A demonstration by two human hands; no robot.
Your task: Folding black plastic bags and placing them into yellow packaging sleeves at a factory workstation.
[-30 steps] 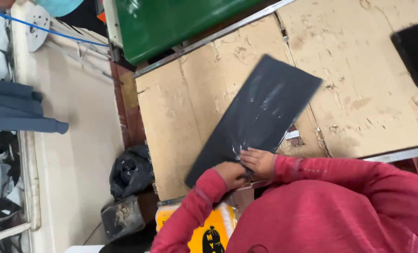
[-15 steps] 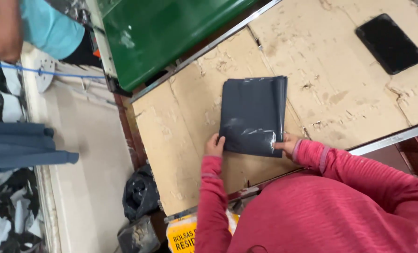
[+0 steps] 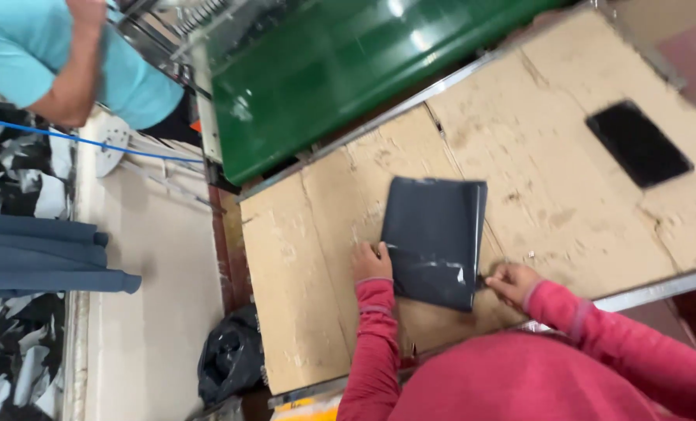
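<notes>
2 bare hands rest at the near edge of a folded dark grey plastic mailer bag (image 3: 435, 240), which lies flat at the centre of the worn brown cardboard-covered surface (image 3: 566, 179). At 9 o'clock of the bag, the left hand (image 3: 371, 262) presses its fingers flat against the bag's corner, its grip loose and holding nothing. At 4 o'clock, the right hand (image 3: 512, 282) pinches the bag's lower corner. A black rectangular pad (image 3: 638, 143) lies at 2 o'clock, well apart. A green conveyor belt (image 3: 348, 70) runs at 12 o'clock. Another person's light blue shirt (image 3: 28, 47) shows at 10 o'clock.
</notes>
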